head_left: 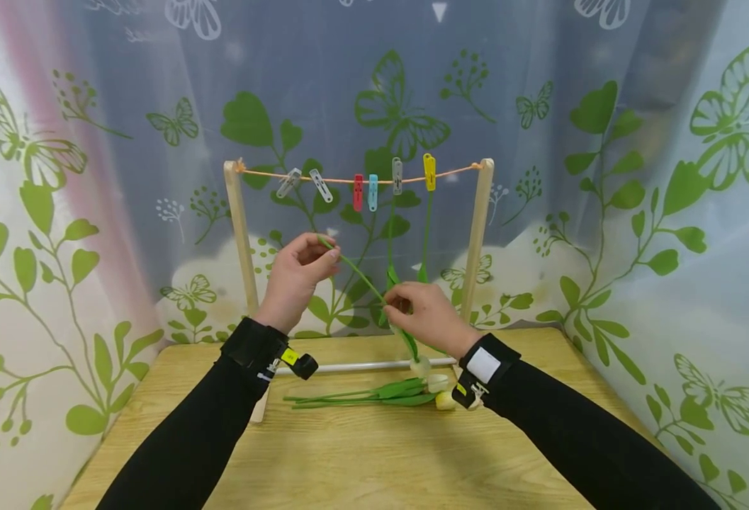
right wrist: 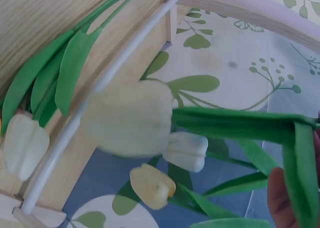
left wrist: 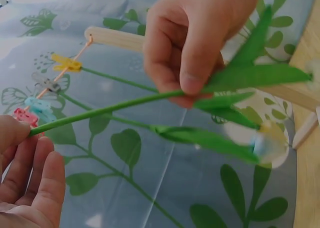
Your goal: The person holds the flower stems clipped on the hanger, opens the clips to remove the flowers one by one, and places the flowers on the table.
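A white artificial tulip is held between both hands, its green stem (head_left: pixel 360 273) slanting down to the right. My left hand (head_left: pixel 299 278) pinches the stem's bare end between thumb and fingers. Farther down, near the leaves, my right hand (head_left: pixel 430 315) pinches the same stem with thumb and fingertips. The tulip's white bloom (right wrist: pixel 129 119) points downward, blurred and close in the right wrist view. Behind it, two tulips hang upside down by their stems, one from a grey clothespin (head_left: pixel 397 176) and one from a yellow clothespin (head_left: pixel 429 172).
An orange string (head_left: pixel 342 181) spans a wooden frame (head_left: pixel 477 234). On it also sit a red clothespin (head_left: pixel 358 192), a blue clothespin (head_left: pixel 373 193) and two greyish ones on the left. More tulips (head_left: pixel 374 394) lie on the wooden table (head_left: pixel 348 460), before the frame's white bar (head_left: pixel 348 367).
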The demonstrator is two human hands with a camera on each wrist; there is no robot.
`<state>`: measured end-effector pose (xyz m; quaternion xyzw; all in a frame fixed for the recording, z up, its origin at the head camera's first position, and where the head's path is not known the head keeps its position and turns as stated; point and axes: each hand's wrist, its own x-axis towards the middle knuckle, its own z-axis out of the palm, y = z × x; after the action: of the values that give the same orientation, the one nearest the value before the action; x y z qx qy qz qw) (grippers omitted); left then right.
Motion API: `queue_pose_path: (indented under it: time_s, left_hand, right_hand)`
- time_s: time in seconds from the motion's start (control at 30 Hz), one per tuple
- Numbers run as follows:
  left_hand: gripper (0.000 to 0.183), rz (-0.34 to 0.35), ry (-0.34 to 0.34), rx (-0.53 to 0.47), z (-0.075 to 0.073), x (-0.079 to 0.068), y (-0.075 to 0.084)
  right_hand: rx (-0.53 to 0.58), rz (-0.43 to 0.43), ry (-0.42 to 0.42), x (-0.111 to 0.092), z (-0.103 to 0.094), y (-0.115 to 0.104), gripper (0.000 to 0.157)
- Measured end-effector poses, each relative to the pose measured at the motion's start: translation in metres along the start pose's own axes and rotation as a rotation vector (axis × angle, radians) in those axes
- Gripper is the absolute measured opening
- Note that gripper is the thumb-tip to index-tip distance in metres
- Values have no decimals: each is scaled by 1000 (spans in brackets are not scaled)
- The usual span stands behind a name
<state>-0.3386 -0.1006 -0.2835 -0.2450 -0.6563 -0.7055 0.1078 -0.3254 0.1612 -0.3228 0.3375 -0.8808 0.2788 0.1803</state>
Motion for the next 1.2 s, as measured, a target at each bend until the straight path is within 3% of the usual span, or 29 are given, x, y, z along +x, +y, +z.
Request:
queue_pose_path:
  time_s: [0.3, 0.53, 0.6, 0.7, 0.9, 1.03, 1.2]
  left_hand:
    - [32, -17, -29, 57, -13, -8, -5]
    - [32, -10, -58, 200, -26, -14, -11]
    - [31, -2, -63, 281, -29, -16, -14]
    - [27, 62, -76, 475, -34, -20, -17]
    - [17, 345, -108, 930, -34, -26, -21]
    - [15, 420, -134, 1063, -33, -29, -20]
    - [15, 467, -134, 1124, -35, -34, -25]
  right_hand:
    - [-216, -81, 37, 4, -11, 3, 12]
    - [-353, -190, 99, 5, -16, 3, 10]
    - [-392, -197, 111, 4, -15, 2, 10]
    - [-424, -206, 118, 2, -14, 0, 11]
    - [-456, -199, 99, -2, -5, 1, 11]
    - [-487, -186, 98, -4, -1, 1, 10]
    - [-542, -210, 124, -4, 3, -1, 11]
